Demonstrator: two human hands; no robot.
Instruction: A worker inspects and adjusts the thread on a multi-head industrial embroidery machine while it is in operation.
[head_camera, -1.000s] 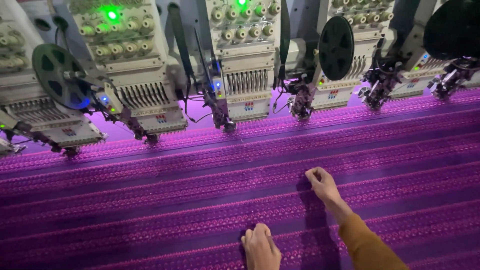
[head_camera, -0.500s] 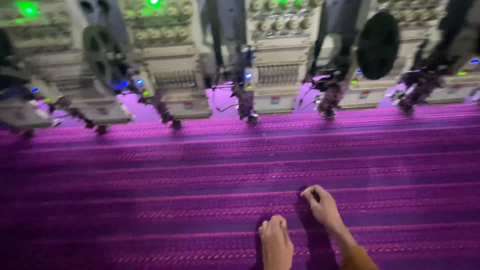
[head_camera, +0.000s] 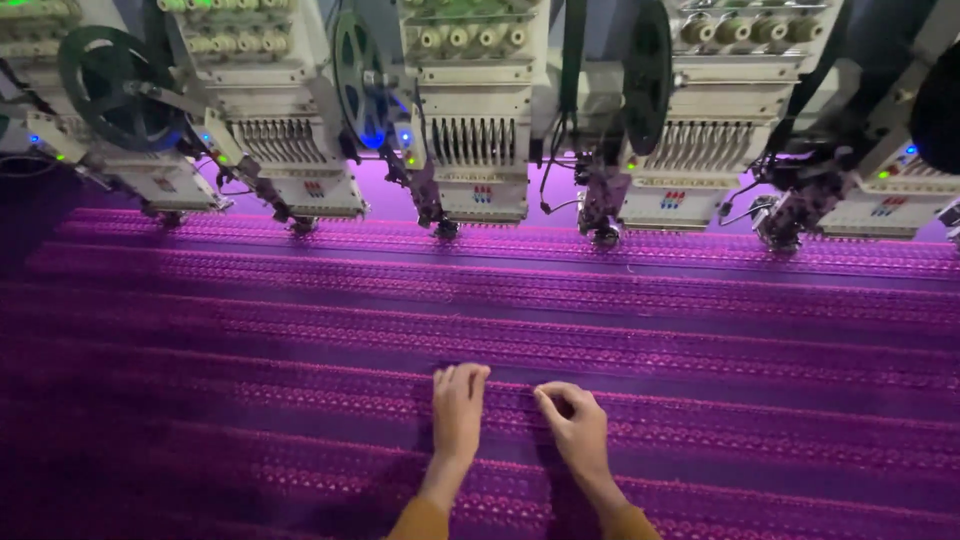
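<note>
Purple embroidered fabric (head_camera: 300, 330), banded rows | both hands (head_camera: 515, 420) resting flat

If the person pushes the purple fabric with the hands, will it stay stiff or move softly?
The purple fabric probably gives softly: it looks thin. It lies flat, seemingly held taut, so it may barely slide. The left hand rests flat on it without visible wrinkling.
</note>
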